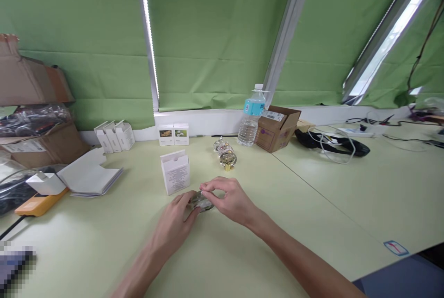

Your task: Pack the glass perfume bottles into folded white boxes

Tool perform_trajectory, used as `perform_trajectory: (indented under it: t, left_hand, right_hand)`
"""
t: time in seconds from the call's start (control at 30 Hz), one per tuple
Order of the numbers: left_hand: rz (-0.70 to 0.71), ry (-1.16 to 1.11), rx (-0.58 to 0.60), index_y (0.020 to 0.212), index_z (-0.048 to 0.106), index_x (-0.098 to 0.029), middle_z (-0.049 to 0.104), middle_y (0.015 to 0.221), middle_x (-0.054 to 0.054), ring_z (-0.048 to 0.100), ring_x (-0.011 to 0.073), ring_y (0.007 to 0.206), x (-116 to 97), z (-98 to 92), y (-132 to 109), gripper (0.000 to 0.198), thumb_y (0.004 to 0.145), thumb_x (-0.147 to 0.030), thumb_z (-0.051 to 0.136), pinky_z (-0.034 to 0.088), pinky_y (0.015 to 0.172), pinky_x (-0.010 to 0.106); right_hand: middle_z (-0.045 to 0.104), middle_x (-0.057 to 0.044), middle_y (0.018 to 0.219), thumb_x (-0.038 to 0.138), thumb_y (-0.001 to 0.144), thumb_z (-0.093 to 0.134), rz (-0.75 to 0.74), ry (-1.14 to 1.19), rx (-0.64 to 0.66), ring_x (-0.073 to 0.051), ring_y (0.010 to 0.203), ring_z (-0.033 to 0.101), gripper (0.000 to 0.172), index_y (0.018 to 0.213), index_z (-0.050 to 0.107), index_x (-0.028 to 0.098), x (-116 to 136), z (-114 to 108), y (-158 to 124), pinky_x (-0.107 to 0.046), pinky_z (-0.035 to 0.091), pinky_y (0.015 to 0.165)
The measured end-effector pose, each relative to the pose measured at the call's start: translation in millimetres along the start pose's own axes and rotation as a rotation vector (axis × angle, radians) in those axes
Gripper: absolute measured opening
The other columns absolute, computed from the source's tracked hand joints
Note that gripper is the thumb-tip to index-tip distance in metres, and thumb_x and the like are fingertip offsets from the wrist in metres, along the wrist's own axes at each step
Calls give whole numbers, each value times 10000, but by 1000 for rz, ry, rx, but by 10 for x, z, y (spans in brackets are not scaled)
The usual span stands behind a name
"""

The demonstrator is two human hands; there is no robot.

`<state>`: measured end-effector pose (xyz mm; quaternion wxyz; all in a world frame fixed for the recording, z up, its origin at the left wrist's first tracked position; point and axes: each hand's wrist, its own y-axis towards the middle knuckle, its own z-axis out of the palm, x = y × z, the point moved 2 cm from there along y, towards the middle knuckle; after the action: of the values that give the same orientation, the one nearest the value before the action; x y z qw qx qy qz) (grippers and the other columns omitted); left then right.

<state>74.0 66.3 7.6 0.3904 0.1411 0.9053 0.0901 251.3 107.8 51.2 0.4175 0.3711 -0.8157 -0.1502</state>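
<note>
Low over the table (pixel 222 261), my left hand (pixel 176 217) has its thumb and fingers around a small, shiny, clear-and-dark flat object (pixel 202 202). Its exact kind is hard to make out. My right hand (pixel 227 198) pinches at the far right edge of this same object, thumb and fingertips together. Just behind my left hand stands a small white box (pixel 175 173) with printed text and its top flap up. Farther back lies a cluster of shiny silver and gold metal pieces (pixel 226 153).
Small white boxes (pixel 173 134) stand near the wall, with more (pixel 114 136) to their left. A water bottle (pixel 250 117) stands beside an open cardboard box (pixel 277 129). White sheets (pixel 92 175) and an orange device (pixel 40 204) lie at left; a black strap-like item (pixel 333 144) is at right.
</note>
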Motion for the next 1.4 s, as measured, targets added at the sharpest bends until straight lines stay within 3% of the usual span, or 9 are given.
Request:
perform_trajectory:
  t: [0.33,0.5,0.67,0.8,0.9,1.13,1.27,1.4]
  left_hand:
    - [-5,0,13,1231,552,-285,687,1130,40,644,224,991,-22,-11,-1,302,941,-306,472,503,834,355]
    - [-17,4,16,1212,553,-272,683,1138,53,642,243,1021,-9,-10,0,286,944,-321,466,501,848,368]
    - [-36,25,22,1228,551,-275,677,1175,52,647,243,1040,3,-12,0,301,949,-351,469,501,867,365]
    - [-55,49,34,1235,544,-287,671,1194,42,637,247,1068,7,-14,-3,302,954,-363,465,498,859,360]
    - [-60,52,44,1242,535,-292,663,1208,41,622,250,1101,12,-10,-2,302,958,-363,462,489,875,361]
    - [-64,42,50,1244,526,-285,668,1173,44,634,242,1033,10,-10,-2,301,966,-369,449,484,855,362]
    - [-71,53,54,1255,520,-282,667,1180,46,633,248,1037,14,-11,-7,312,965,-378,454,481,863,369]
    - [-56,38,56,1251,519,-282,663,1195,40,628,241,1052,13,-13,1,303,964,-360,458,485,867,364]
  right_hand:
    - [762,-39,951,201,952,538,-84,-117,22,-199,900,692,174,899,699,239,32,0,-12,-334,558,792]
    - [754,-51,980,278,982,517,-129,-75,0,-207,947,684,193,1066,686,240,-13,-62,-26,-346,553,839]
    - [742,-64,998,324,1003,452,27,-192,-114,-216,916,677,262,1055,689,224,-99,-313,22,-350,524,837]
    - [727,-46,957,355,991,445,246,-317,72,-215,875,663,290,932,699,227,-240,-467,13,-320,490,751]
    - [708,-51,1037,378,936,530,366,-376,222,-228,937,642,225,989,684,223,-328,-517,-39,-312,466,755]
    - [678,-53,1019,210,858,554,419,-386,405,-209,901,619,119,959,616,212,-374,-438,-144,-279,428,678]
    - [686,-53,959,167,883,526,345,-403,378,-198,843,624,121,908,639,203,-338,-390,-114,-289,436,674]
    - [696,-46,988,269,950,542,221,-296,194,-191,846,644,165,1029,680,225,-242,-383,-51,-313,492,753]
